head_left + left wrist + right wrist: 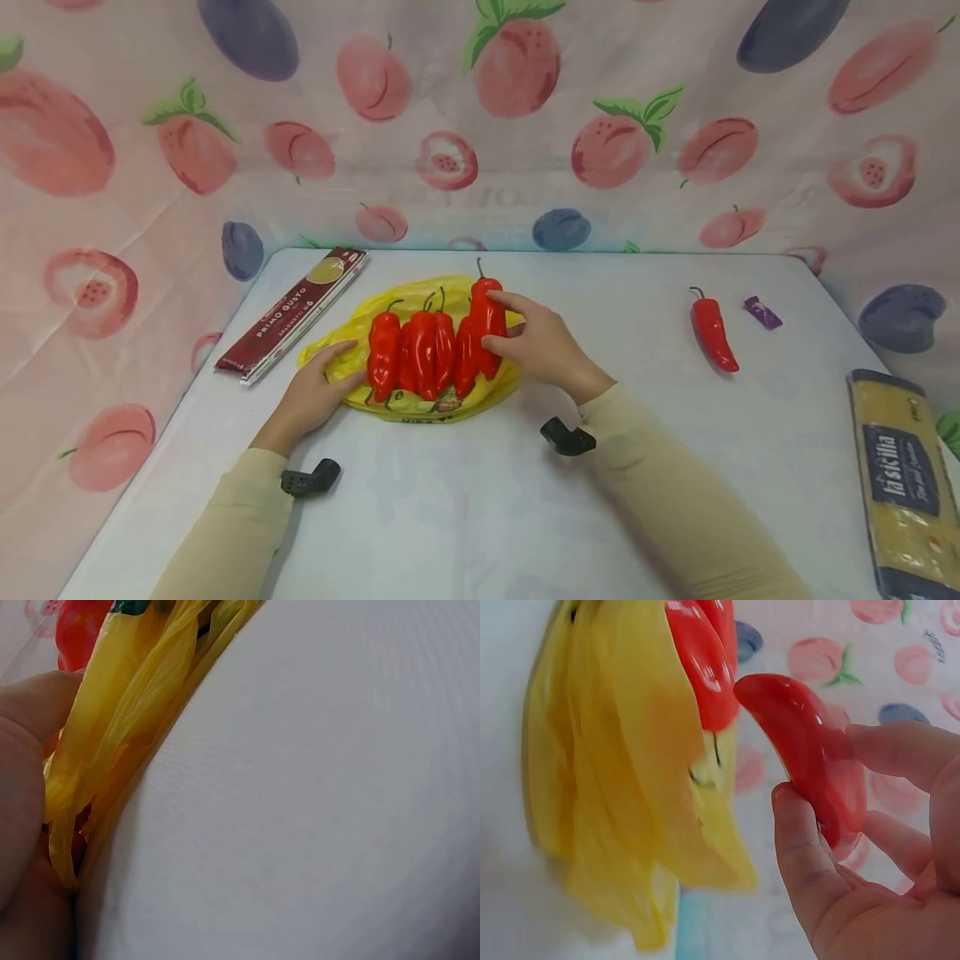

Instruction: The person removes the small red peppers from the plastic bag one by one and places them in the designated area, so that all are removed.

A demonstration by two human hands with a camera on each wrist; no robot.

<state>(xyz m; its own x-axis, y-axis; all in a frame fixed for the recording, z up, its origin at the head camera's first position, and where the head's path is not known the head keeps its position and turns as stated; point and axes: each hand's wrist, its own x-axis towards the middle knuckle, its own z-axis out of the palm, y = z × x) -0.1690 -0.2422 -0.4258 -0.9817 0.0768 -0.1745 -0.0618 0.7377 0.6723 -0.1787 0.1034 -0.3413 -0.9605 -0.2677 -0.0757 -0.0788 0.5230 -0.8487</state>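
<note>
Several shiny red chili peppers [424, 350] with thin dark stems lie side by side on a crumpled yellow plastic bag [408, 293]. My right hand [551, 342] pinches one red chili pepper [799, 735] between thumb and fingers, at the right end of the row. In the right wrist view this pepper is held apart from the bag. At the bag's left edge, my left hand [318, 387] holds the plastic, with folds of it between thumb and fingers in the left wrist view. Some of its fingertips are hidden by the bag.
A dark red spaghetti packet [292, 317] lies slanted at the back left. To the right are another red chili pepper [714, 335] and a small purple wrapped sweet [763, 312]. A yellow-and-blue pasta packet [903, 483] lies along the right edge of the white table [450, 517].
</note>
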